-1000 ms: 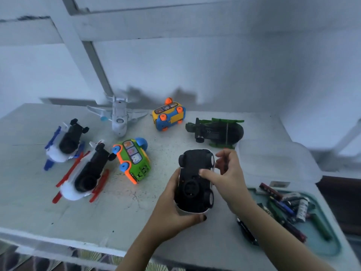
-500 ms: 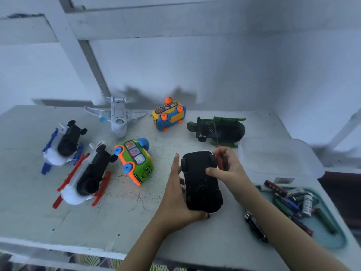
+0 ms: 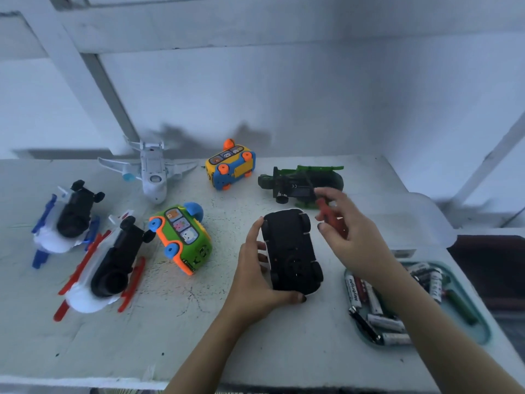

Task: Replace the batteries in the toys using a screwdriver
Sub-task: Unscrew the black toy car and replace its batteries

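Observation:
A toy car lies upside down on the white table, its black underside and wheels facing up. My left hand grips it from the left, thumb under its near end. My right hand hovers just right of the car and holds a red-handled screwdriver in its fingers; its tip is hidden and blurred. A teal tray at the right holds several batteries.
Other toys lie on the table: a green helicopter, a yellow and blue bus, a green and orange bus, a white plane, and two black and white vehicles. A clear plastic lid sits behind the tray.
My right hand has lifted off the car and moved right and up with the screwdriver. The car has been set flat on the table, still held by my left hand.

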A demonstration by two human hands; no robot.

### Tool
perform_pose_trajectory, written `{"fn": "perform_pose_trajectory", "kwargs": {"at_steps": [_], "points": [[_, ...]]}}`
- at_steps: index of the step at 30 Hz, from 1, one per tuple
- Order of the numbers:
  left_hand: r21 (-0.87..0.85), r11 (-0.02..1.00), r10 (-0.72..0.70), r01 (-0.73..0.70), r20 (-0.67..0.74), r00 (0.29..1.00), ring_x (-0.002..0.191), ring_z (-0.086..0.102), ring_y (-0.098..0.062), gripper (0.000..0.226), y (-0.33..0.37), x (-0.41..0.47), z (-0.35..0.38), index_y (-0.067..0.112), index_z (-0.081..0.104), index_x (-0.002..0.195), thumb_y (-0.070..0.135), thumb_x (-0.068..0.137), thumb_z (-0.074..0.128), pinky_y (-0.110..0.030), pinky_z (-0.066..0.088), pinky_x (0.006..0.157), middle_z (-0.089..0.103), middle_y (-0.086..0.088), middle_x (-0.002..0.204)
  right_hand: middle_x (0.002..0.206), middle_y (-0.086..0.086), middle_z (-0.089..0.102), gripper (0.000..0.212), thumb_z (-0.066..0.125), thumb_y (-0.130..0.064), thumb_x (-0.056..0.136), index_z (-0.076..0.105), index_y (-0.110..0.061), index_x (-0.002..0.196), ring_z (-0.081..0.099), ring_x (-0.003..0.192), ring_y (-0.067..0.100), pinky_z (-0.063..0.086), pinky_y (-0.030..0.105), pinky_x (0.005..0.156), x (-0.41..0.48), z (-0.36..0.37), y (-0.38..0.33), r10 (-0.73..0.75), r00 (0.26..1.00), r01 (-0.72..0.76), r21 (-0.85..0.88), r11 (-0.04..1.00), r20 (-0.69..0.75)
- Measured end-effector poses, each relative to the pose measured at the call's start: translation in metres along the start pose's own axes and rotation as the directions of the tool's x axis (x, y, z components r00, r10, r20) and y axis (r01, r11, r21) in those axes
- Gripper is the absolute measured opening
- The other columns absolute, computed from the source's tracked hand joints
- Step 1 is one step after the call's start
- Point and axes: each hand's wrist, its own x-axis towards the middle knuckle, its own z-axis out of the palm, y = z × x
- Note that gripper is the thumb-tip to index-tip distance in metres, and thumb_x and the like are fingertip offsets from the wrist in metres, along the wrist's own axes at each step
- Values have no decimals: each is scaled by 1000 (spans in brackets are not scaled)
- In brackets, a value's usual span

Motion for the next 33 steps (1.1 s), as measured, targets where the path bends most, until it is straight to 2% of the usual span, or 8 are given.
{"fn": "perform_pose_trajectory", "kwargs": {"at_steps": [3, 6, 9, 12, 17, 20, 24, 33], "points": [[98, 995, 26, -26, 0, 1000, 113, 46, -5, 132, 0, 5, -2, 70, 1, 131, 41, 44, 95, -10, 41, 84, 38, 12, 127, 72, -8, 64, 29, 70, -14, 84, 51, -25, 103, 50, 57, 8, 40, 13, 56, -6, -7, -7, -8, 992, 13, 36, 999, -126], [167, 983, 68, -71, 21, 997, 135, 28, -4, 127, -1, 11, -7, 68, -2, 131, 57, 43, 88, -17, 29, 108, 21, 20, 142, 67, -7, 63, 8, 72, -19, 83, 65, -18, 87, 51, 56, 4, 39, 11, 55, -10, -13, -14, -20, 972, 49, 120, 992, -235], [47, 996, 64, -70, 117, 991, 140, 15, 13, 133, -4, 15, -9, 62, -5, 137, 38, 51, 94, -1, 16, 106, 19, 33, 148, 85, -3, 72, 12, 70, -12, 84, 66, -10, 95, 67, 75, 4, 50, 15, 68, -15, -17, -21, 14, 958, 77, 302, 950, -287], [-49, 997, 63, -56, 173, 983, 130, 18, 27, 130, -5, 19, -10, 59, 1, 140, 19, 58, 93, 4, 20, 99, 21, 54, 135, 85, 8, 72, 23, 66, -4, 85, 54, -5, 104, 72, 80, 16, 56, 22, 74, -20, -18, -29, 44, 933, 136, 464, 875, -357], [-97, 995, 55, -38, 178, 982, 130, 25, 24, 126, -8, 20, -8, 46, 6, 149, 17, 59, 89, 1, 24, 99, 28, 52, 135, 85, 4, 70, 19, 63, -8, 89, 54, -12, 106, 71, 77, 5, 57, 20, 69, -27, -17, -31, -101, 909, 203, 219, 954, -404], [-104, 994, 52, -34, 171, 984, 139, 28, 9, 127, -7, 18, -7, 42, 7, 152, 23, 58, 90, -23, 28, 114, 30, 40, 145, 85, 3, 67, 22, 64, -4, 89, 54, -9, 109, 68, 80, -5, 50, 7, 65, -30, -13, -30, -243, 894, 263, 1, 965, -376], [-96, 994, 56, -42, 151, 987, 142, 28, 1, 127, -5, 16, -6, 43, 7, 152, 27, 57, 90, -50, 28, 117, 30, 31, 150, 87, 3, 66, 22, 63, -4, 90, 55, -8, 110, 66, 86, -3, 49, 5, 70, -33, -8, -26, -322, 875, 313, -86, 946, -360], [-79, 996, 50, -39, 140, 989, 141, 28, 4, 128, -5, 17, -6, 51, 7, 149, 32, 54, 90, -49, 27, 118, 29, 33, 150, 87, 5, 67, 21, 62, -4, 89, 55, -4, 109, 63, 88, -13, 48, 4, 73, -35, -6, -23, -343, 868, 328, -105, 939, -359]]}}
